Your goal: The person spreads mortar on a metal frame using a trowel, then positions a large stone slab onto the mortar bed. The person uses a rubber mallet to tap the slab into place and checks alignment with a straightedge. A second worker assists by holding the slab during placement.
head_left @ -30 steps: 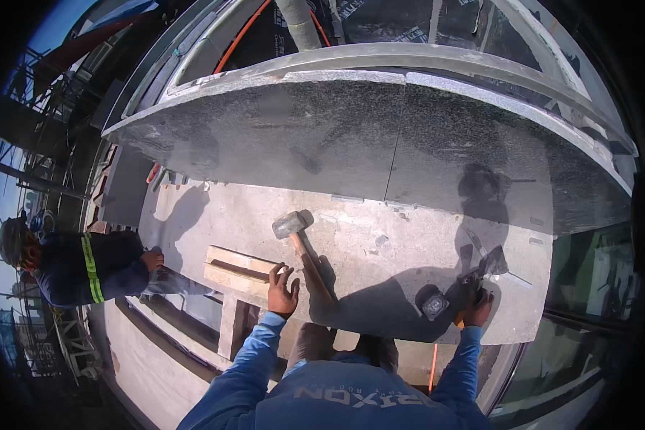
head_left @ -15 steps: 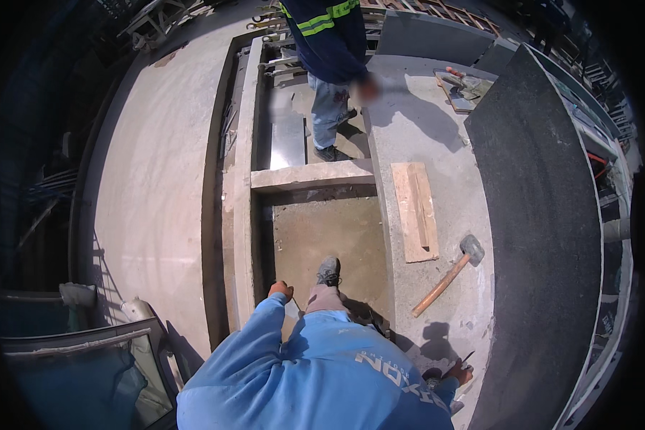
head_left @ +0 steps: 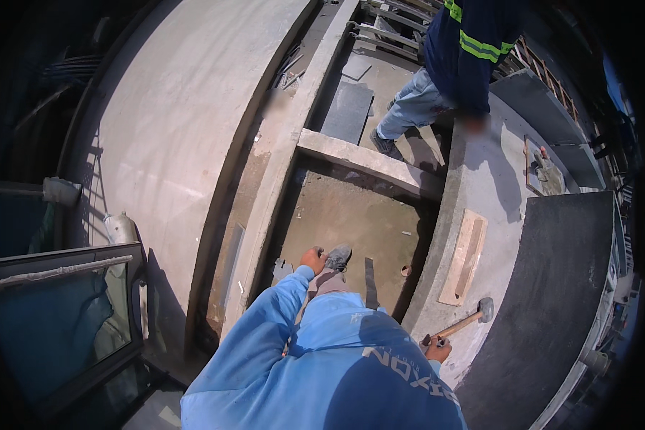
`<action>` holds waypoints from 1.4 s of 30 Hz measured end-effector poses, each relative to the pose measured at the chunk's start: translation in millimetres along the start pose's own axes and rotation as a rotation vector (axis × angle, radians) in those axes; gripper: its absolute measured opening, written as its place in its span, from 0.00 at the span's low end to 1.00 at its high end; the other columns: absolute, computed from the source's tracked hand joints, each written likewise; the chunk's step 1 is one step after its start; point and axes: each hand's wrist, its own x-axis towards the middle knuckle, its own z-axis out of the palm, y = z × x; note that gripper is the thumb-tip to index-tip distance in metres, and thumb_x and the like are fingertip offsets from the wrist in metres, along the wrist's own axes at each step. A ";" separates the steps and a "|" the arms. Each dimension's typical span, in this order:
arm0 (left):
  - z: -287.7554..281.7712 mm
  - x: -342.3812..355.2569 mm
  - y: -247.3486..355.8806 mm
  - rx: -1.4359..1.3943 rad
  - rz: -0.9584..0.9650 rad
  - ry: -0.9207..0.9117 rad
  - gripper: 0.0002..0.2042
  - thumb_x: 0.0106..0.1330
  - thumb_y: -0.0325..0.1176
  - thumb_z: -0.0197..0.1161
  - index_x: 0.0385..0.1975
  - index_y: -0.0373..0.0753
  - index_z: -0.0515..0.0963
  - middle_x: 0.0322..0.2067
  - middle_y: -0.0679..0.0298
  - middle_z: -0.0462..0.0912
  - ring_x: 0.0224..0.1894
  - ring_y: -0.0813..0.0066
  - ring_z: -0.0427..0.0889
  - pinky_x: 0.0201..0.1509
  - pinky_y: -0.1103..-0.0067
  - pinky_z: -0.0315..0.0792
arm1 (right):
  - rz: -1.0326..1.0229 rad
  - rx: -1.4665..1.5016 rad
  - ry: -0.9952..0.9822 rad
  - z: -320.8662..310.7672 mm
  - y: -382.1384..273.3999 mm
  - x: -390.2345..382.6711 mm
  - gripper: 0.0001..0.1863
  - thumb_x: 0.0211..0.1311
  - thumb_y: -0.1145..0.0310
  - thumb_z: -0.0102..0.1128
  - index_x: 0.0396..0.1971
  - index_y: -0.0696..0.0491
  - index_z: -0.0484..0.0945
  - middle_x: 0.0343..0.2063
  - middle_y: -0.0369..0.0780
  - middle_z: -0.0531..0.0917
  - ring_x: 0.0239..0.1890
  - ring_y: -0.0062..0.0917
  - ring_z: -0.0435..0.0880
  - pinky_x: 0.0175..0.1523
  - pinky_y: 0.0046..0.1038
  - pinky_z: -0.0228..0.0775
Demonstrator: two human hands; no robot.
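My left hand (head_left: 313, 259) hangs beside my grey shoe (head_left: 338, 257), with its fingers loosely curled and nothing visible in them. Several small grey flat pieces (head_left: 283, 269) lie next to it in the sunken bay. On the concrete ledge to the right, my right hand (head_left: 438, 349) is closed round the lower end of a mallet's wooden handle (head_left: 457, 326), hiding that end. The mallet's dark head (head_left: 486, 309) points away from me to the right. A small dark bit shows by the fingers; I cannot tell what it is.
A wooden float-like board (head_left: 463, 258) lies on the ledge beyond the mallet. A dark slab (head_left: 552, 287) leans along the right. Ahead, a co-worker (head_left: 459, 64) stands in the bay past a concrete crossbeam (head_left: 369, 163). Framed glass (head_left: 57, 315) stands at the left.
The view has swung, so the scene appears turned clockwise. My right hand has moved forward to the mallet's handle. The co-worker has shifted stance with legs apart.
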 end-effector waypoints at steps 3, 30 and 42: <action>-22.0 -8.2 -23.4 -0.029 -0.133 0.049 0.21 0.63 0.46 0.64 0.47 0.35 0.82 0.45 0.46 0.85 0.49 0.50 0.84 0.56 0.65 0.75 | -0.029 0.017 -0.013 -6.2 -17.9 20.4 0.17 0.59 0.64 0.68 0.36 0.64 0.78 0.34 0.49 0.78 0.34 0.36 0.80 0.41 0.37 0.73; -21.5 18.1 -41.1 -0.190 -0.102 0.207 0.18 0.65 0.42 0.64 0.43 0.31 0.82 0.35 0.51 0.87 0.40 0.61 0.87 0.48 0.72 0.78 | 0.040 -0.106 -0.125 4.1 21.5 108.1 0.18 0.55 0.61 0.71 0.38 0.60 0.82 0.35 0.49 0.78 0.36 0.41 0.79 0.46 0.39 0.73; 0.9 -110.9 -111.6 0.064 -0.448 0.190 0.17 0.63 0.43 0.65 0.42 0.34 0.84 0.37 0.51 0.87 0.41 0.58 0.87 0.49 0.69 0.78 | -0.221 -0.181 0.094 9.6 -15.1 98.4 0.23 0.61 0.65 0.63 0.52 0.64 0.75 0.48 0.55 0.73 0.48 0.45 0.76 0.56 0.41 0.70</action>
